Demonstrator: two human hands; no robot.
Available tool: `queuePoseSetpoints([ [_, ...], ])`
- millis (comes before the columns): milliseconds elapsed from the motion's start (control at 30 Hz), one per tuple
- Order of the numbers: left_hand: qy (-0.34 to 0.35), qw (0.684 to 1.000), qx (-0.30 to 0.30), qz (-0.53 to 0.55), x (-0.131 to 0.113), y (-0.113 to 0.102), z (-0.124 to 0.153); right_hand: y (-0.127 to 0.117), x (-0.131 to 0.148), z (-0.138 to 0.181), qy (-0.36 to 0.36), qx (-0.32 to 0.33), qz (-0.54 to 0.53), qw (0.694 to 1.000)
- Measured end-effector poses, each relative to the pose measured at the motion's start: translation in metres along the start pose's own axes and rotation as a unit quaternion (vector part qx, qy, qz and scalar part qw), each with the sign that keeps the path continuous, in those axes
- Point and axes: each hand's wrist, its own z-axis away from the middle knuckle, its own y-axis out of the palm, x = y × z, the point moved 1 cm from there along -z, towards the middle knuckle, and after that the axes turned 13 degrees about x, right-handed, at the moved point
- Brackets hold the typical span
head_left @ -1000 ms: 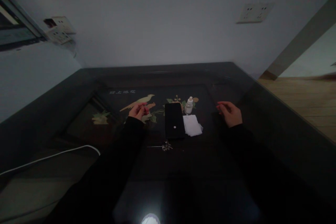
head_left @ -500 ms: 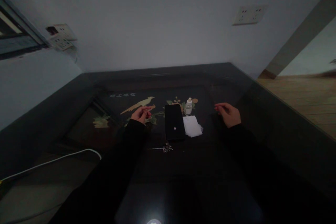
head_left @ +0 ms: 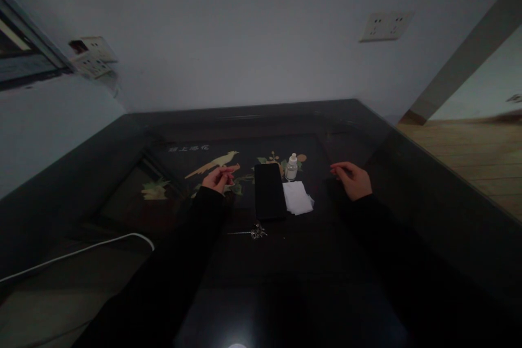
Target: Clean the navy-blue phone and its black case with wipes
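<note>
My left hand (head_left: 218, 179) rests on the dark table left of a black phone-like slab (head_left: 269, 191). Its fingers are loosely bent and a little apart, and I see nothing held in them. To the right lies my right hand (head_left: 354, 180), likewise half curled and loose, with no object visible in it. A small white-capped dropper bottle (head_left: 291, 168) stands upright beside the slab's far right corner. White folded tissue (head_left: 298, 198) lies against the slab's right side. Nearer me is a thin silvery hairpin-like piece (head_left: 256, 232) with an ornate end, its details too small to make out.
The glossy dark table (head_left: 310, 266) bears a painted bird and flowers and reflects the surroundings. A pale wall stands behind it, with a wall socket (head_left: 385, 26) at right and more sockets at left. A white cable (head_left: 101, 240) runs at the lower left.
The small pale spot on the black slab no longer shows. My view has shifted slightly; both hands and the objects keep their places.
</note>
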Motion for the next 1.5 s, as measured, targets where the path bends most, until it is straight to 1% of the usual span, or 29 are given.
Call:
queuePoseSetpoints([
  [100,0.003,0.999,0.011,-0.042,-0.004,0.004,0.004,-0.001,0.014,0.005,-0.035,-0.011,0.044,0.998],
  [167,0.014,0.997,0.031,-0.074,-0.01,0.013,0.01,0.002,0.031,0.013,-0.075,-0.002,0.074,0.994],
  [233,0.04,0.992,0.064,-0.104,-0.018,0.028,0.02,0.012,0.052,0.023,-0.122,0.031,0.095,0.988],
  [267,0.053,0.988,0.087,-0.113,-0.022,0.036,0.025,0.02,0.063,0.029,-0.15,0.06,0.103,0.982],
  [300,0.074,0.982,0.114,-0.128,-0.025,0.044,0.03,0.028,0.074,0.034,-0.2,0.107,0.121,0.966],
  [333,0.117,0.969,0.136,-0.172,-0.029,0.052,0.035,0.036,0.083,0.038,-0.232,0.148,0.139,0.951],
  [367,0.139,0.955,0.155,-0.212,-0.032,0.059,0.04,0.044,0.089,0.041,-0.241,0.161,0.154,0.945],
  [433,0.153,0.93,0.187,-0.279,-0.035,0.069,0.047,0.058,0.096,0.042,-0.237,0.19,0.184,0.935],
  [533,0.138,0.908,0.205,-0.339,-0.035,0.072,0.05,0.069,0.095,0.04,-0.209,0.209,0.211,0.932],
  [733,0.11,0.897,0.203,-0.376,-0.025,0.07,0.044,0.074,0.091,0.037,-0.18,0.228,0.247,0.924],
  [867,0.039,0.897,0.185,-0.4,-0.012,0.069,0.043,0.076,0.094,0.037,-0.165,0.226,0.27,0.921],
  [933,0.001,0.891,0.178,-0.417,-0.01,0.068,0.044,0.077,0.095,0.036,-0.16,0.223,0.276,0.921],
  [1000,-0.015,0.881,0.188,-0.433,-0.011,0.067,0.045,0.078,0.095,0.036,-0.158,0.221,0.279,0.921],
  [1133,-0.026,0.86,0.226,-0.457,-0.02,0.068,0.046,0.078,0.095,0.038,-0.16,0.222,0.281,0.92],
  [1267,-0.032,0.86,0.226,-0.456,-0.025,0.069,0.047,0.078,0.094,0.039,-0.162,0.224,0.282,0.919],
  [1500,-0.024,0.871,0.222,-0.438,-0.02,0.067,0.045,0.078,0.092,0.037,-0.169,0.233,0.284,0.915],
])
